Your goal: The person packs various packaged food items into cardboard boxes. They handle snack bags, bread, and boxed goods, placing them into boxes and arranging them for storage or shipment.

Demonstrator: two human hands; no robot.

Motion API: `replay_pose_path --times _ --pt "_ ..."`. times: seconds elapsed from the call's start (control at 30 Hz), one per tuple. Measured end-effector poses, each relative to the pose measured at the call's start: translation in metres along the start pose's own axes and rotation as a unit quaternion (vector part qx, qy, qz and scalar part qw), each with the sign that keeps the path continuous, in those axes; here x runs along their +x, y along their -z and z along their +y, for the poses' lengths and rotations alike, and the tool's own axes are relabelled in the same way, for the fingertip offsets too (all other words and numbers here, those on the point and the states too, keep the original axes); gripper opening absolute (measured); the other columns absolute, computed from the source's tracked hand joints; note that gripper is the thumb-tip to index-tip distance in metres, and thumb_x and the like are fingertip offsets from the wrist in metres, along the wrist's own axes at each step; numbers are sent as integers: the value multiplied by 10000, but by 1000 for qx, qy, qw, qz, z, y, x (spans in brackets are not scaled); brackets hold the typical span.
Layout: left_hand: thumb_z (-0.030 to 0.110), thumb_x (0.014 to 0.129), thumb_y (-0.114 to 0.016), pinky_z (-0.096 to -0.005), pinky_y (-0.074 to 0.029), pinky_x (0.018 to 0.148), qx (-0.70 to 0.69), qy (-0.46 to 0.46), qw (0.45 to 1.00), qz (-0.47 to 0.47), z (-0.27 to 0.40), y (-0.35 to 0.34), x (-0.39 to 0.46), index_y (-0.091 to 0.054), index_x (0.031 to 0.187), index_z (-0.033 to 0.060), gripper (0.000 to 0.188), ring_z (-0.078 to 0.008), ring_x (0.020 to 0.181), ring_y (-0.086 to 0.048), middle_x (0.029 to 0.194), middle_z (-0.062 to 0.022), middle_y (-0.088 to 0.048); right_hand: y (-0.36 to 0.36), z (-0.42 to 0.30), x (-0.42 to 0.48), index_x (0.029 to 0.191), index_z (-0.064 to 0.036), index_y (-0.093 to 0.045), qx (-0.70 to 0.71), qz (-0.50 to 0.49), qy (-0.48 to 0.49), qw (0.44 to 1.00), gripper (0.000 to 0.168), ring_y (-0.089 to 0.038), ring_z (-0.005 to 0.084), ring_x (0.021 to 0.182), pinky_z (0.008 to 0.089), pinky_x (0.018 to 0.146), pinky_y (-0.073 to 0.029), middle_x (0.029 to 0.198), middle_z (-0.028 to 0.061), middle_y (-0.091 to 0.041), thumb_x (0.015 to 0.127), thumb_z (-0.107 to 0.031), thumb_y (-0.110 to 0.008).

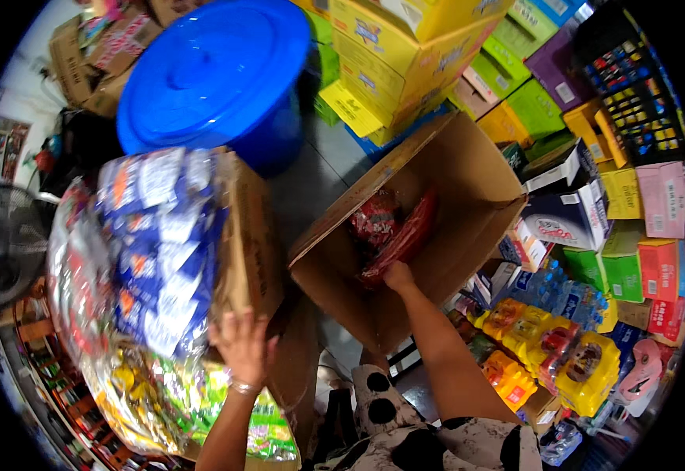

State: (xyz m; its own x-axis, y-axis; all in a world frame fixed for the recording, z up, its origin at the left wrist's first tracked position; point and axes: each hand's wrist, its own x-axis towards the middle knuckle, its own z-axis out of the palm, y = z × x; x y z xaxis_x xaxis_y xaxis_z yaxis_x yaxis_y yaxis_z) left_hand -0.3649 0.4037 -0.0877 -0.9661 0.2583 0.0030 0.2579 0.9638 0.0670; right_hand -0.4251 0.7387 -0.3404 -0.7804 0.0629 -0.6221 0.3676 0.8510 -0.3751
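Note:
An open cardboard box [478,171] stands before me with red plastic packages inside. My right hand [398,275] reaches into it and grips the lower end of a long red package [404,238]. Beside that lies another red package [376,218] with white print. At the left, my left hand [241,347], wearing a bracelet, rests with spread fingers against the edge of a second cardboard box [248,235]. Blue and white snack packets [166,253] in clear wrap are piled on that box, with green packets [272,427] below them near my wrist.
Beyond the boxes stands a blue lidded plastic tub [207,76]. Yellow cartons [378,65] are stacked behind the open box. Packs of yellow-wrapped bottles [584,371], bottled water [572,300] and colourful cartons crowd the right. A fan [4,247] stands far left.

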Motion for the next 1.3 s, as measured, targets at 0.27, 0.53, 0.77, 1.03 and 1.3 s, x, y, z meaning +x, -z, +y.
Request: replay_pose_path --times 0.27,0.53,0.77,1.03,1.3 --pt "343 921 -330 -581 -114 1046 130 13 986 -108 -25 -31 29 -374 1344 96 491 -419 1302 -239 1412 -206 -273 -97 52 157 1154 -78 -568 -294 -139 76 942 353 -438 280 1178 414 942 -390 1288 134 -458 854 -248 -492" --pt "491 906 -324 -538 -153 1069 167 10 980 -104 -26 -47 22 -263 1399 217 567 -359 1345 -129 1465 -151 -144 -181 57 288 1213 -72 -513 -285 275 91 914 350 -421 307 1198 442 960 -373 1356 165 -357 880 -170 -467" --pt "497 895 -353 -533 -164 1067 167 4 981 -99 -27 -62 25 -264 1399 218 583 -372 1342 -125 1465 -154 -141 -163 67 300 1117 -60 -557 -265 162 40 950 293 -471 311 1128 433 925 -399 1246 174 -436 860 -178 -477" --pt "503 881 -385 -527 -178 1066 169 40 980 -95 -23 -50 16 -265 1398 219 602 -388 1339 -122 1465 -157 -137 -169 52 254 1006 -46 -607 -193 -46 53 979 251 -528 316 1047 422 885 -429 1120 183 -527 838 -187 -487" --pt "372 777 -564 -610 -188 1011 63 12 992 -111 -22 -34 36 -383 1323 92 640 -480 1270 -244 1399 -251 -256 -87 42 138 866 -25 -652 -120 -104 27 987 215 -592 334 915 420 820 -467 947 196 -614 794 -182 -523"
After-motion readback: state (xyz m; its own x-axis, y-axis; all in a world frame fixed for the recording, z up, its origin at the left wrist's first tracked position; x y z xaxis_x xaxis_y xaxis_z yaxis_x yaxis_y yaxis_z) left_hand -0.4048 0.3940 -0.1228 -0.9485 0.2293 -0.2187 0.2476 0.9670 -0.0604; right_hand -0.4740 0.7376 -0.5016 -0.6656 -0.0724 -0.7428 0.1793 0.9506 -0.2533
